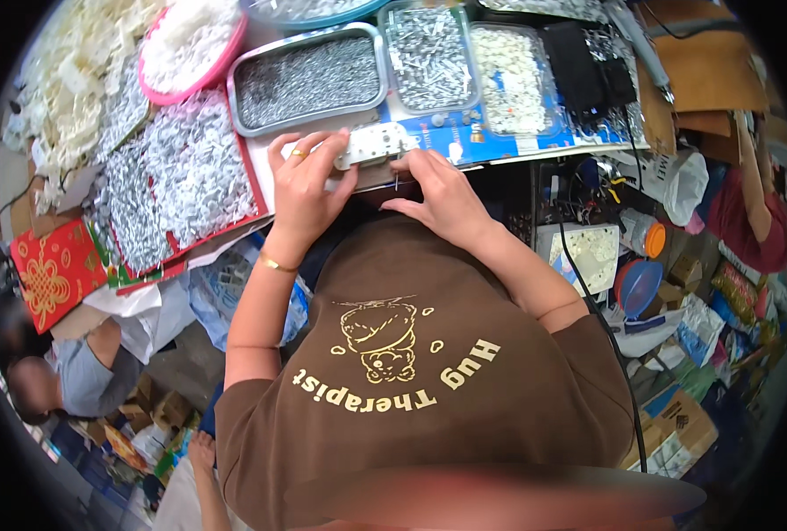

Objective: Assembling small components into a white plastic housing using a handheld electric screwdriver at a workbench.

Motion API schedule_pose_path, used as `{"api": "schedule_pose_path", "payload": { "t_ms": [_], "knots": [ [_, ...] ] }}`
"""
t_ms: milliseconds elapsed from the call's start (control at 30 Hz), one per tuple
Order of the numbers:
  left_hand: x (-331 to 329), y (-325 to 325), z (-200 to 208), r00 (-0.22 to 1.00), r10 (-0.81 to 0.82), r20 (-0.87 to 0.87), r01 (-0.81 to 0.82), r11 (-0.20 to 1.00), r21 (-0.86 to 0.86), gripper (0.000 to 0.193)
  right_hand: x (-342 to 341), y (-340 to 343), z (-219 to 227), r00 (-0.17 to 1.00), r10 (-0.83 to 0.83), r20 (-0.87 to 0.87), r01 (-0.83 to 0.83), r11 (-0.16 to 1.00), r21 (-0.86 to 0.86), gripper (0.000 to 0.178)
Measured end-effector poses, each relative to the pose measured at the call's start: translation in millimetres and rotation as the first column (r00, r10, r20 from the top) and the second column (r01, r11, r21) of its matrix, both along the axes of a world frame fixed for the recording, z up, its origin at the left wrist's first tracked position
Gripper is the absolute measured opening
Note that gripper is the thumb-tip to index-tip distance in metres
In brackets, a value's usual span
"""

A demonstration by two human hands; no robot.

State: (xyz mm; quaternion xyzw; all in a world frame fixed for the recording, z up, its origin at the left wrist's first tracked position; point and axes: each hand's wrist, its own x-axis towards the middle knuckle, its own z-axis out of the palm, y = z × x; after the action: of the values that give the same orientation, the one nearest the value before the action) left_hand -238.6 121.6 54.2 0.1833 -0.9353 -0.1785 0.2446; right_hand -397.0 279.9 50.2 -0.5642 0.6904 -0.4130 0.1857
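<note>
Near the table's front edge, my left hand (pixel 309 186) is closed round the left end of a white plastic part (pixel 374 146), a flat block with small holes. My right hand (pixel 446 199) is at the part's lower right corner, its index fingertip up against it. A thin metal pin (pixel 397 182) sticks down from below that fingertip, with the thumb lower and apart. The right hand's other fingers are curled and partly hidden. Just beyond the hands stand a grey-rimmed tray of small metal pieces (pixel 382 81) and a clear tub of metal pins (pixel 429 57).
A clear tub of cream plastic pieces (pixel 510 80) and a black pouch (pixel 579 66) lie to the right. At left are a pink basin (pixel 145 75) and heaped white parts (pixel 194 173). A black cable (pixel 619 354) hangs at my right. Other people sit at both sides.
</note>
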Motion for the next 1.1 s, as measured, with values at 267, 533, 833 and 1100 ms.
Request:
{"api": "schedule_pose_path", "payload": {
  "t_ms": [267, 533, 833, 1100],
  "knots": [
    [-14.0, -2.1, 19.3, 0.993, 0.056, 0.107, -0.071, 0.987, 0.141, 0.041, 0.0, -10.0, -12.4, 0.998, 0.019, -0.058, -0.025, 0.996, -0.090, 0.026],
    [-16.0, 2.5, 8.7, 0.989, 0.145, 0.034, -0.148, 0.928, 0.341, 0.040, -41.7, -20.8, 5.2, 0.985, -0.087, -0.149, 0.062, 0.984, -0.167, 0.013],
    [0.2, 6.0, -2.7, 0.999, 0.054, -0.009, -0.054, 0.998, -0.027, 0.046, -127.4, -11.8, 12.1, 0.872, -0.476, -0.114, 0.484, 0.874, 0.052, 0.018],
    [2.3, -2.5, 0.4, 1.000, -0.027, -0.014, 0.027, 0.999, -0.026, 0.047, -138.0, -4.2, -19.4, 0.810, -0.459, -0.365, 0.509, 0.860, 0.049, 0.016]
  ]
}}
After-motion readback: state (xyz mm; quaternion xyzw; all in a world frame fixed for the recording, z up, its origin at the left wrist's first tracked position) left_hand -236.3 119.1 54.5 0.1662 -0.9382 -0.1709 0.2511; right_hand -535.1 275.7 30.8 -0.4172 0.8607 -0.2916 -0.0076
